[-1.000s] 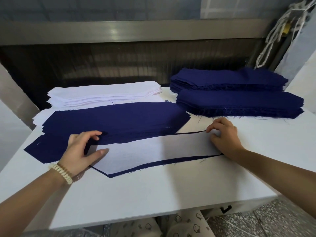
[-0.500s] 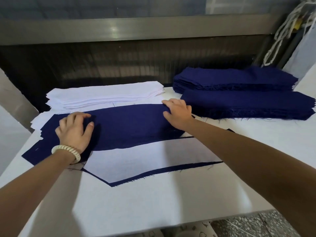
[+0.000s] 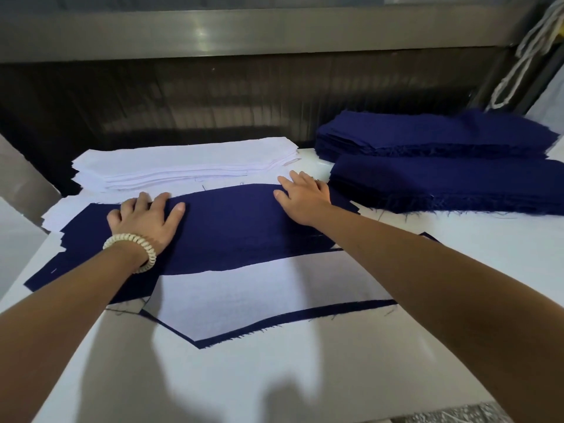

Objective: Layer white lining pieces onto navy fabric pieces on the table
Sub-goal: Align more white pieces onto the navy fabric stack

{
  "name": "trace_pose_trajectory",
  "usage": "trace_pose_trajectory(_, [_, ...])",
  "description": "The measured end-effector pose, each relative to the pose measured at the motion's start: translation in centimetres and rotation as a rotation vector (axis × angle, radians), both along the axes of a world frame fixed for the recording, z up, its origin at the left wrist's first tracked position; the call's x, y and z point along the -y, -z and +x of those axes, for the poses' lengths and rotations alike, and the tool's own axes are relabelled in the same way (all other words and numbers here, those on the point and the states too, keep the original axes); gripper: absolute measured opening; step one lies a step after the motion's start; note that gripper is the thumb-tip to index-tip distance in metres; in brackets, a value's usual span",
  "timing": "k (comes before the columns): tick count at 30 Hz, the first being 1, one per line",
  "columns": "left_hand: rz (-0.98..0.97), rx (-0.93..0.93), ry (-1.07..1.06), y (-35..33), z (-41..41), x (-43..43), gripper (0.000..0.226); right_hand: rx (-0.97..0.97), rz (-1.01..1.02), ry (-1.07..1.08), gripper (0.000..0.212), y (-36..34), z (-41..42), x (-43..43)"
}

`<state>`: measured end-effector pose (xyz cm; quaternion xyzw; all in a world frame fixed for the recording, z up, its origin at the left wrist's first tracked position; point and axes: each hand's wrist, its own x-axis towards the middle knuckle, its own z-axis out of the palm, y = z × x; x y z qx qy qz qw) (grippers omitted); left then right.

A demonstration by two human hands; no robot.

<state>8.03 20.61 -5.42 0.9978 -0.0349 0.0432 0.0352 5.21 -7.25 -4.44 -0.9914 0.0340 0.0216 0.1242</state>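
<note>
A wide navy fabric piece [image 3: 232, 227] lies flat across the middle of the white table [image 3: 274, 377]. My left hand [image 3: 145, 219], with a beaded bracelet at the wrist, rests flat on its left part, fingers spread toward the far edge. My right hand [image 3: 302, 198] lies flat on its far right end, fingers straight. Nearer to me a white lining piece [image 3: 259, 296] sits on another navy piece [image 3: 293, 320], whose edge shows as a dark border along the near side.
A stack of white lining pieces [image 3: 186, 166] stands at the back left. Two stacks of navy pieces [image 3: 442, 166] stand at the back right. A dark wall and metal rail run behind the table. White cords [image 3: 525, 53] hang at the top right.
Both hands left the lined piece near me and reached back onto the wide navy piece. Since half a second ago they slid farther toward its far edge.
</note>
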Motion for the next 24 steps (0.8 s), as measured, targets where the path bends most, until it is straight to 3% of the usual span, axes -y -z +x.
trace_pose_trajectory(5, [0.039, 0.020, 0.004, 0.1, 0.0, 0.0, 0.060, 0.044, -0.085, -0.023, 0.041, -0.5, 0.1, -0.7])
trace_pose_trajectory(9, [0.053, 0.010, 0.025, 0.0, 0.0, 0.0, 0.061, 0.041, -0.028, -0.007, 0.050, -0.9, -0.1, -1.3])
trace_pose_trajectory(16, [-0.078, 0.129, 0.052, -0.1, -0.7, 0.2, 0.055, 0.231, 0.160, -0.016, 0.061, -1.7, -0.9, -1.6])
trace_pose_trajectory(24, [-0.248, 0.348, 0.101, -2.1, -2.1, 0.3, 0.076, 0.485, 0.589, -0.098, 0.059, -4.7, -1.7, -2.2])
